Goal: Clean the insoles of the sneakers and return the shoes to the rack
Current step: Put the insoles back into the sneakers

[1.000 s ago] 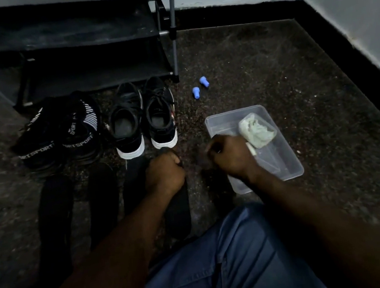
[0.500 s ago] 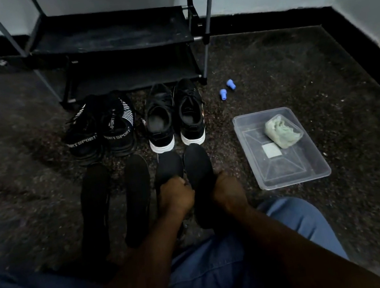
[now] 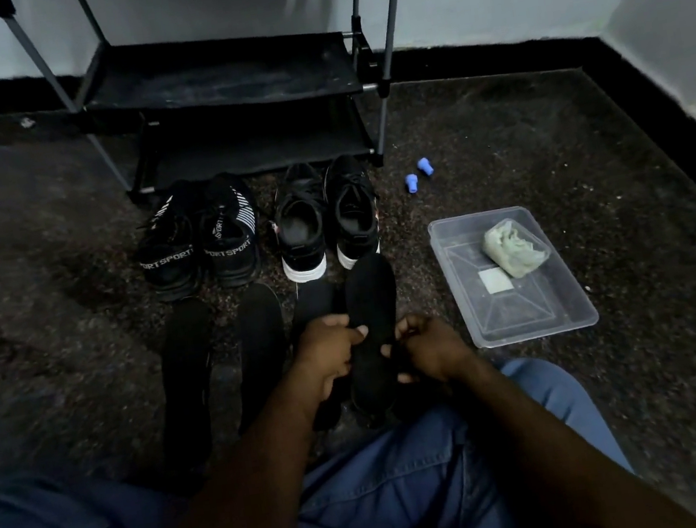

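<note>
Flat, matte black insole [image 3: 371, 300]

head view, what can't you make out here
Held insole: its middle is partly covered by the left hand and right hand; too dark to tell if it is clean.
Insole beside it: lower part hidden behind the left hand.
Rack: top cut off by the upper edge.
Two blue things: too small to name.

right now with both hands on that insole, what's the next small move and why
Probably lift the insole forward and feed its toe into the white-soled sneaker just ahead: left hand and right hand both grip it, and the cloth lies in the tub.
</note>
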Motion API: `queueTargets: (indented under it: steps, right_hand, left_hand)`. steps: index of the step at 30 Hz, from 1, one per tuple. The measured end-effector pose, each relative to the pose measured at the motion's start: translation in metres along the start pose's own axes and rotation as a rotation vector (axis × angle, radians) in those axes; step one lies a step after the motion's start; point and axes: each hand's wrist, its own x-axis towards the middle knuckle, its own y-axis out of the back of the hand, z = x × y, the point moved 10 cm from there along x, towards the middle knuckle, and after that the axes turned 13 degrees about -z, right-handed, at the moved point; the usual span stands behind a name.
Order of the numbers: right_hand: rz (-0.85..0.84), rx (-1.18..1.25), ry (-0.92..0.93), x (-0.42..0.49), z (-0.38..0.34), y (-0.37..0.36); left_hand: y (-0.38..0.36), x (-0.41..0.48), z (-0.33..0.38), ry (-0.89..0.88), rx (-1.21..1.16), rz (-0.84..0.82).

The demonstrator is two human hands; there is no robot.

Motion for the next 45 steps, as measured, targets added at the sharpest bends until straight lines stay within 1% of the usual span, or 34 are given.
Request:
queueTargets:
  steps: [2,5,7,8,11,13,17,20,24,26,28,33,35,38,42,43,45]
  right_hand:
    - [-0.042,0.055,0.057,-0.005,-0.004,-0.004]
    - [-0.038,0.216,0.166,-0.014,-0.023,0.003]
    - [-0.077,0.283,0.229,-0.016,-0.036,0.003]
    - [-0.066,0.294,0.261,-0.018,-0.044,0.005]
    - [0.012,0.305,0.39,-0.013,-0.076,0.02]
    - [0.069,0.324,0.437,-0.006,-0.099,0.032]
    - [0.132,0.297,0.544,0.014,-0.168,0.057]
    - [0.147,0.267,0.628,0.027,-0.223,0.071]
    - [0.221,0.213,0.728,0.047,-0.296,0.095]
    - [0.247,0.21,0.726,0.065,-0.322,0.107]
    - [0.263,0.192,0.683,0.087,-0.339,0.116]
    - [0.299,0.158,0.586,0.154,-0.341,0.132]
    - [0.276,0.19,0.573,0.171,-0.338,0.133]
    - [0.192,0.224,0.522,0.189,-0.331,0.124]
    - [0.085,0.368,0.508,0.203,-0.326,0.115]
    - [0.069,0.397,0.509,0.207,-0.327,0.114]
    - [0.099,0.401,0.522,0.214,-0.334,0.118]
  left_hand:
    - [-0.003,-0.007,0.018,-0.109,-0.057,0.004]
    - [-0.008,-0.021,0.049,-0.257,-0.137,-0.006]
    - [-0.01,-0.026,0.071,-0.329,-0.171,-0.008]
    - [-0.009,-0.028,0.08,-0.356,-0.18,-0.005]
    - [-0.011,-0.027,0.112,-0.397,-0.17,-0.011]
    - [-0.014,-0.026,0.133,-0.414,-0.16,-0.044]
    - [-0.019,-0.019,0.179,-0.452,-0.075,-0.103]
    - [-0.016,-0.01,0.226,-0.524,-0.072,-0.084]
    - [-0.014,0.011,0.296,-0.611,-0.11,-0.061]
    - [-0.013,0.029,0.317,-0.595,-0.128,-0.051]
    - [-0.01,0.051,0.328,-0.557,-0.153,-0.028]
    - [0.006,0.114,0.34,-0.48,-0.138,0.083]
    - [0.015,0.137,0.343,-0.458,-0.12,0.138]
    - [0.029,0.163,0.351,-0.444,-0.096,0.201]
    - [0.036,0.18,0.369,-0.495,-0.076,0.234]
    - [0.037,0.182,0.374,-0.514,-0.064,0.239]
    - [0.039,0.185,0.381,-0.548,-0.052,0.255]
